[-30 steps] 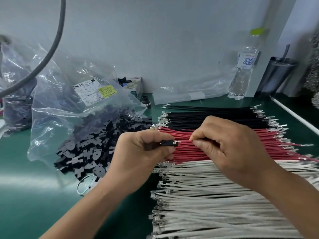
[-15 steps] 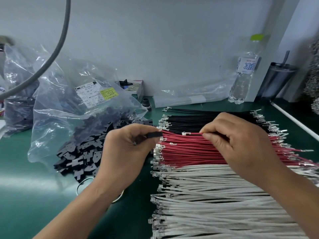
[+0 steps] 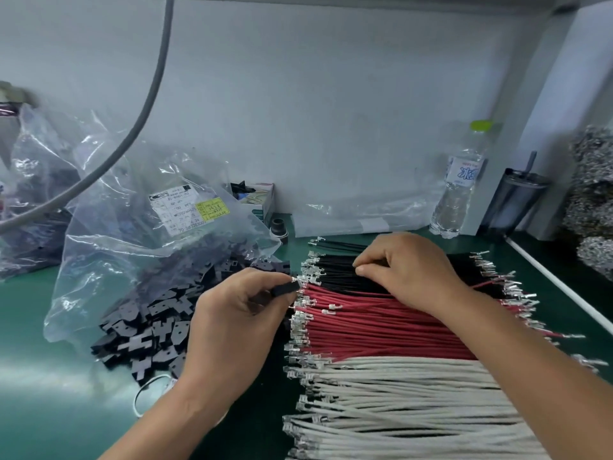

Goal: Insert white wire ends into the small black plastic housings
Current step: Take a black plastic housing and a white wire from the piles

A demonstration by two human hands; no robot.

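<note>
My left hand [image 3: 232, 313] pinches a small black plastic housing [image 3: 284, 288] between thumb and fingers, its open end facing the metal terminals of the wire pile. My right hand [image 3: 408, 270] rests on the black wires [image 3: 338, 270], thumb and forefinger pinching at one of them. Below lie the red wires [image 3: 381, 330], and nearest me the white wires [image 3: 414, 403], all with crimped metal ends pointing left. Loose black housings [image 3: 149, 330] spill from a clear plastic bag [image 3: 139, 234] on the left.
A green mat [image 3: 39, 410] covers the bench. A water bottle [image 3: 459, 194] and a dark tumbler [image 3: 512, 200] stand at the back right, a small box [image 3: 262, 197] at the back, a grey hose [image 3: 146, 104] hangs on the left, and metal parts [image 3: 593, 200] pile up far right.
My right hand has moved from the red wires up onto the black wires. My left hand, still holding the housing, shifted slightly left and up toward the wire ends.
</note>
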